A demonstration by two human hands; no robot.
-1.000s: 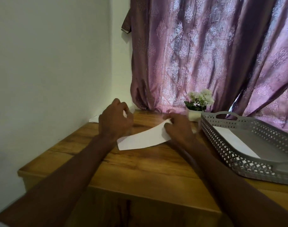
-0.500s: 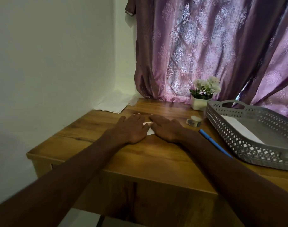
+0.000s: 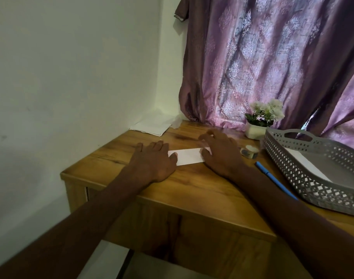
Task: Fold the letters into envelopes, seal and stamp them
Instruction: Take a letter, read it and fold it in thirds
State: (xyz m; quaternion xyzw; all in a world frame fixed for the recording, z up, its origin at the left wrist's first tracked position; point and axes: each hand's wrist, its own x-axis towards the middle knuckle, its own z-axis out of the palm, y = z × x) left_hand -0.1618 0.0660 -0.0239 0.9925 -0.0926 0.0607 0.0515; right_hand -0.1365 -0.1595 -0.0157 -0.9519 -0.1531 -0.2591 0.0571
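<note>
Head view: both hands flat, left hand (image 3: pixel 154 162) and right hand (image 3: pixel 218 152) pressing folded letter (image 3: pixel 189 156) on table (image 3: pixel 192 190); enveloping, sealing, stamping judged left.

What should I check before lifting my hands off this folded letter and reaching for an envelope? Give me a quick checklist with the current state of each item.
1. Folded letter lies flat on the table: ok, no raised edge shows.
2. Left hand presses one end with straight fingers: ok.
3. Right hand covers the other end: ok, though its fingers are blurred.
4. Crease sharp along the whole length: cannot tell, both ends are under the hands.
5. Envelope ready: cannot tell; white papers lie in the far corner and a white sheet lies in the grey tray, but neither reads clearly as an envelope.
6. Tape roll and blue pen lie beside the right hand: ok.
</note>
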